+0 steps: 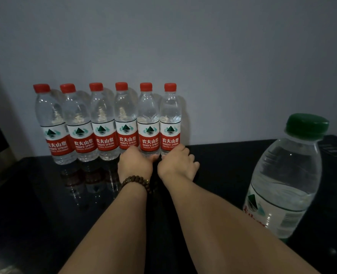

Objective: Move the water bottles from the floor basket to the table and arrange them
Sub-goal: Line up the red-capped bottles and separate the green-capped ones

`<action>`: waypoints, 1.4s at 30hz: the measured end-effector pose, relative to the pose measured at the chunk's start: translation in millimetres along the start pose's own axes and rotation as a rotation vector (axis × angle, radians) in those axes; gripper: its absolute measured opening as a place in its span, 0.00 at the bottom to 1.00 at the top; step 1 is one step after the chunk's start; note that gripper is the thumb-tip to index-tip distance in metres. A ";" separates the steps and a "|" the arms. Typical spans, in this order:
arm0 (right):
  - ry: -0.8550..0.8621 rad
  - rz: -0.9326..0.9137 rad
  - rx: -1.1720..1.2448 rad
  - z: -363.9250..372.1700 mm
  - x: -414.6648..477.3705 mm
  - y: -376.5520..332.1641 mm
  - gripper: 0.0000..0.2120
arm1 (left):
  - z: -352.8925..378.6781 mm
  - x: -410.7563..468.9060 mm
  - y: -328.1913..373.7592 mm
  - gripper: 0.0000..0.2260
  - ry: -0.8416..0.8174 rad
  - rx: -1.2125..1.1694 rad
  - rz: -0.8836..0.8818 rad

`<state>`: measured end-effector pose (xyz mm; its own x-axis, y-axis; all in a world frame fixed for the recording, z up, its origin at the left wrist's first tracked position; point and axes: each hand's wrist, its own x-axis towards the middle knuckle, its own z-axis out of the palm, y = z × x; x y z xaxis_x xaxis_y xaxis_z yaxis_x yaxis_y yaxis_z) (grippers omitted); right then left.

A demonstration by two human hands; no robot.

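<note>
both arms stretched out to the far bottle row (104,123)
left hand (135,164) fingers curl round the base of the fifth bottle (149,123), right hand (176,165) curls round the sixth bottle (170,119)

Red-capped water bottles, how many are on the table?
6, upright in a row against the wall: first bottle, second bottle, third bottle, fourth bottle from the left, fifth bottle held by the left hand, sixth bottle by the right hand. None seems hidden.
</note>
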<state>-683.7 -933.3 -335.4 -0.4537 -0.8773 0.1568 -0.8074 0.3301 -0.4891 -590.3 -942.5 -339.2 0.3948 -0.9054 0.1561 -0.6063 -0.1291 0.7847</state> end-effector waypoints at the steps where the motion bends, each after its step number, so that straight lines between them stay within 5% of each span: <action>1: -0.003 0.002 0.004 0.1 1.3 -0.4 0.29 | 0.6 1.1 -0.2 0.18 0.001 -0.005 -0.004; 20: -0.005 -0.002 0.036 4.0 18.6 -6.0 0.27 | 9.8 13.8 5.5 0.16 0.031 0.018 -0.088; 42: 0.042 0.017 0.161 2.1 8.5 -3.1 0.27 | -9.8 0.9 -5.8 0.10 -0.014 -0.062 0.050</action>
<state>-684.3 -942.6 -334.4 -0.4851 -0.8554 0.1817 -0.7299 0.2817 -0.6229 -579.7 -938.5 -337.7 0.3550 -0.9157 0.1882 -0.5814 -0.0586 0.8115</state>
